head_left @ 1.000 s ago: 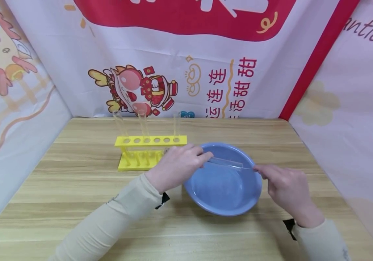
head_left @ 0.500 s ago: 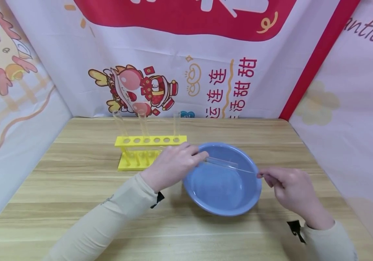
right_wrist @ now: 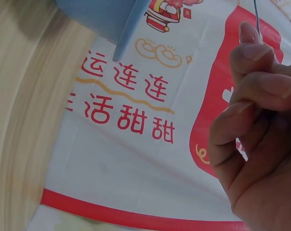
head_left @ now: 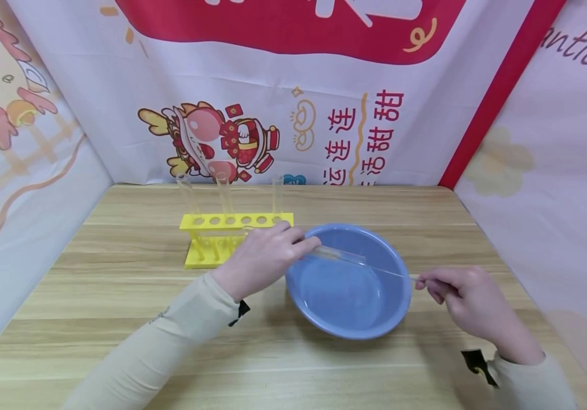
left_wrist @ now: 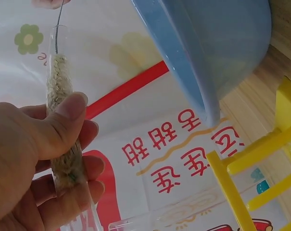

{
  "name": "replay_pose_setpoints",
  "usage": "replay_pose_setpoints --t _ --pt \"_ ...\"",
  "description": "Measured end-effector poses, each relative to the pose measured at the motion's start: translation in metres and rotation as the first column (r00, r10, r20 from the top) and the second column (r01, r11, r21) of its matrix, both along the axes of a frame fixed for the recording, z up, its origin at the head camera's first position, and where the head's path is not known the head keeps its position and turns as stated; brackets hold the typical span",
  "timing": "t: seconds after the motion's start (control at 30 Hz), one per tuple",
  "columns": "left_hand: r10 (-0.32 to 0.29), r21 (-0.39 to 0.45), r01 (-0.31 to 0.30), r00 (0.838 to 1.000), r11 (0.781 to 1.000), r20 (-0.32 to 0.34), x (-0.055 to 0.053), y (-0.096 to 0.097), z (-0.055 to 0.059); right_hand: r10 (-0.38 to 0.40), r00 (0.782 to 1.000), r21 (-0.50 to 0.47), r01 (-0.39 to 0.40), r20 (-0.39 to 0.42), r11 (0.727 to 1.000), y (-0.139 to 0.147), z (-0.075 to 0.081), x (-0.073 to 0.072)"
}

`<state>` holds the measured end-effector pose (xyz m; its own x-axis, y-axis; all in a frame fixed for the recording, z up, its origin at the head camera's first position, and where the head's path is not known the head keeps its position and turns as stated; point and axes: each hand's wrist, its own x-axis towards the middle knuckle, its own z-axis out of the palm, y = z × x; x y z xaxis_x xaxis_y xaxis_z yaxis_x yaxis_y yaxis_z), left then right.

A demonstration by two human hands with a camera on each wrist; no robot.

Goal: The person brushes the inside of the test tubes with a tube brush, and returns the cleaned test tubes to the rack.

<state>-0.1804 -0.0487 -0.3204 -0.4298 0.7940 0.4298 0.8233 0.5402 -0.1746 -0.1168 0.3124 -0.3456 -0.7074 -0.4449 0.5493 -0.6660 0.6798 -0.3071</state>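
My left hand (head_left: 265, 253) grips a clear test tube (head_left: 350, 256), its mouth tilted toward the right above the blue basin (head_left: 345, 285). Inside that tube, the left wrist view shows the pale bristles of a test tube brush (left_wrist: 58, 84). From the mouth comes the brush's thin wire handle (head_left: 391, 273), whose far end my right hand (head_left: 465, 299) pinches just beyond the basin's right rim. In the right wrist view the wire rises from the fingertips (right_wrist: 253, 50), the other fingers curled. My left hand hides the tube's middle in the head view.
A yellow test tube rack (head_left: 237, 221) stands behind my left hand, partly covered by it. It bears upright clear test tubes, including one at its left end (head_left: 188, 193). Printed cloth (head_left: 273, 74) borders the wooden table (head_left: 93, 296) at the back and sides.
My right hand has moved right and toward me, my left hand slightly left with the tube. More of the brush's wire now shows outside the tube's mouth.
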Motion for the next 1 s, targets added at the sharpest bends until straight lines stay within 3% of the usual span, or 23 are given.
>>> replay_pose_setpoints --t 0.27,0.67,1.0 --pt "-0.019 0.022 0.019 1.000 1.000 0.001 -0.001 -0.003 0.001 0.024 0.995 -0.039 -0.020 0.100 0.999 0.006 0.001 0.004" --pt "-0.025 0.045 0.026 0.999 0.999 -0.034 -0.002 -0.011 0.000 0.031 0.989 -0.051 -0.024 0.147 0.998 0.017 0.000 0.009" --pt "-0.006 0.042 0.006 1.000 0.999 0.005 -0.002 -0.014 0.002 0.022 0.991 -0.050 -0.016 0.131 0.999 0.022 -0.002 0.011"
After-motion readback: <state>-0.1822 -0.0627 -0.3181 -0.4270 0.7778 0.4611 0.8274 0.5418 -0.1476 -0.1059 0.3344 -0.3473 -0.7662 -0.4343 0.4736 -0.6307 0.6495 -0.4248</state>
